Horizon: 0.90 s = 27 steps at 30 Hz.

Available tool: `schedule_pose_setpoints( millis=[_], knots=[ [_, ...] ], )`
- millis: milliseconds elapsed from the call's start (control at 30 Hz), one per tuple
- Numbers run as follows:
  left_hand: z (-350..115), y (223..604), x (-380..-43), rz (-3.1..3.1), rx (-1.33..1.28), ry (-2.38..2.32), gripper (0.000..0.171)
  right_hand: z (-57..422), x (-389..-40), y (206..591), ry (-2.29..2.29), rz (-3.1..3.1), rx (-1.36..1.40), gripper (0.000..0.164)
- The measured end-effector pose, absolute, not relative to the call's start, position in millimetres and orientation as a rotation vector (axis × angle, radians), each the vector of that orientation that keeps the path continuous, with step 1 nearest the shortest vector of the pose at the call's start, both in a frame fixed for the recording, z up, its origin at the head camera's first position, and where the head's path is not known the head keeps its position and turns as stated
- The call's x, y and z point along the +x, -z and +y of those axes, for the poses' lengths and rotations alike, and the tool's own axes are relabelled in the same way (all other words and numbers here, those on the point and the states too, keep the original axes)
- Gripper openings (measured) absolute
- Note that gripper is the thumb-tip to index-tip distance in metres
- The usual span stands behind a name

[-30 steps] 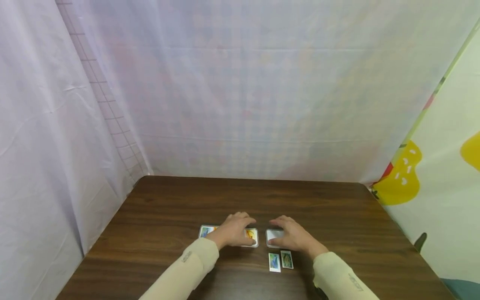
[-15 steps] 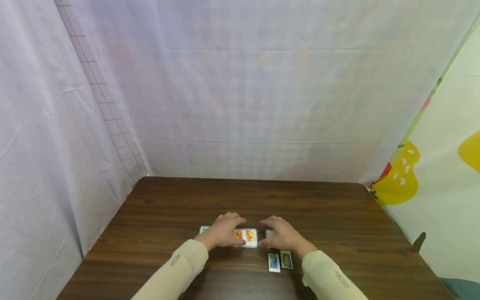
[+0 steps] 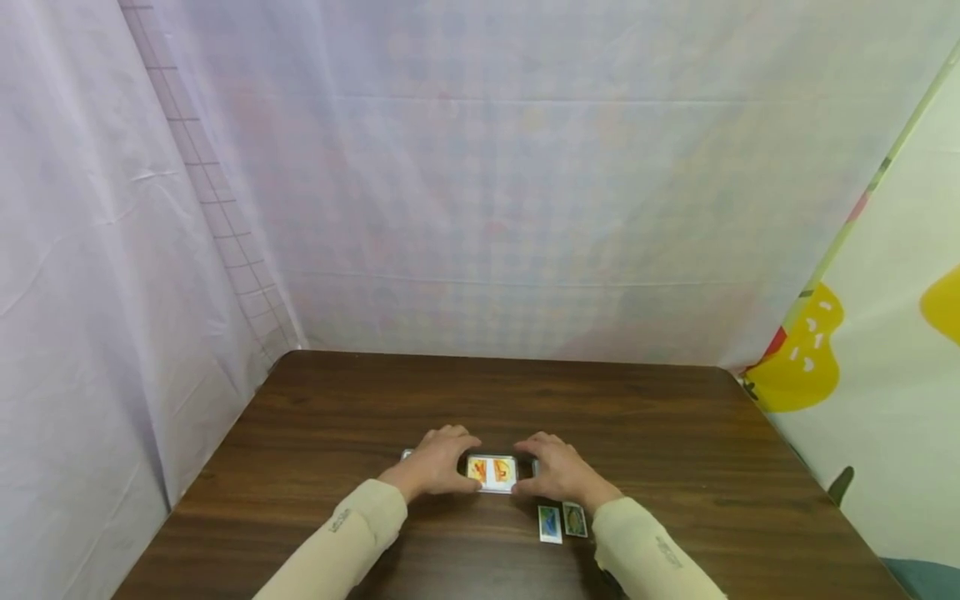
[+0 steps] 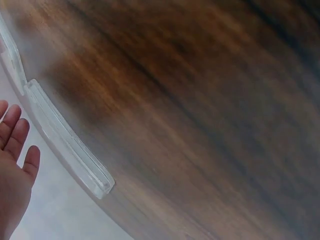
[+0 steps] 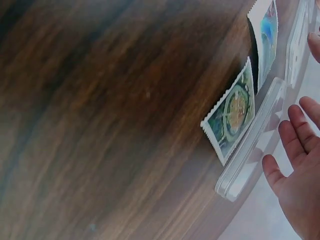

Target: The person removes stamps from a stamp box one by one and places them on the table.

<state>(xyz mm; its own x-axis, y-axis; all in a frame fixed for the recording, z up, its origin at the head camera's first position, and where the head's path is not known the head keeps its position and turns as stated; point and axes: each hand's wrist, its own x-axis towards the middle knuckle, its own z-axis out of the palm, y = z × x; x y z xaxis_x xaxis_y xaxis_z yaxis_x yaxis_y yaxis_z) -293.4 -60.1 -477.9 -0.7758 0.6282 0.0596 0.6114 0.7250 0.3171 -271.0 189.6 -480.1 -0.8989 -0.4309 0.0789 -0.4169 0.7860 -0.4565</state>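
Note:
Both hands hover over a row of clear flat cases on the brown table, thumbs and fingers spread. My left hand [image 3: 435, 463] covers most of the left case [image 4: 70, 140]; only a corner shows in the head view. Between the hands lies the middle case [image 3: 492, 473], with two orange-printed stamps inside. The right case [image 5: 252, 147] sits largely under my right hand [image 3: 558, 472]. Neither hand grips anything. Two loose stamps lie just in front of the right case: a blue one [image 3: 550, 524] and a green one with a round design [image 3: 575, 520].
The dark wood-grain table [image 3: 480, 400] stretches beyond and to both sides of the row. Pale curtains [image 3: 480, 208] hang along its back and left. A white cloth with yellow fruit prints [image 3: 798, 358] hangs on the right.
Both hands have drifted left above the cases, so the middle case now shows between them. The right case has become mostly covered. Cases and loose stamps have stayed in place.

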Motion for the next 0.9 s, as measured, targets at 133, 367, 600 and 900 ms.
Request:
schedule_pose_setpoints(
  millis=[133,367,600,900],
  knots=[
    [-60,479,-294,2.875,1.049,-0.472,0.071,186,-273,482,0.717,2.942,-0.71,0.071],
    [-58,481,-295,2.892,1.081,-0.409,0.073,181,-273,484,0.634,2.959,-0.601,0.073],
    [-56,479,-294,2.878,1.069,-0.421,0.073,180,-276,489,0.618,2.975,-0.741,0.071],
    [-53,480,-293,2.872,1.068,-0.427,0.074,179,-280,493,0.597,2.974,-0.727,0.069]
  ],
)
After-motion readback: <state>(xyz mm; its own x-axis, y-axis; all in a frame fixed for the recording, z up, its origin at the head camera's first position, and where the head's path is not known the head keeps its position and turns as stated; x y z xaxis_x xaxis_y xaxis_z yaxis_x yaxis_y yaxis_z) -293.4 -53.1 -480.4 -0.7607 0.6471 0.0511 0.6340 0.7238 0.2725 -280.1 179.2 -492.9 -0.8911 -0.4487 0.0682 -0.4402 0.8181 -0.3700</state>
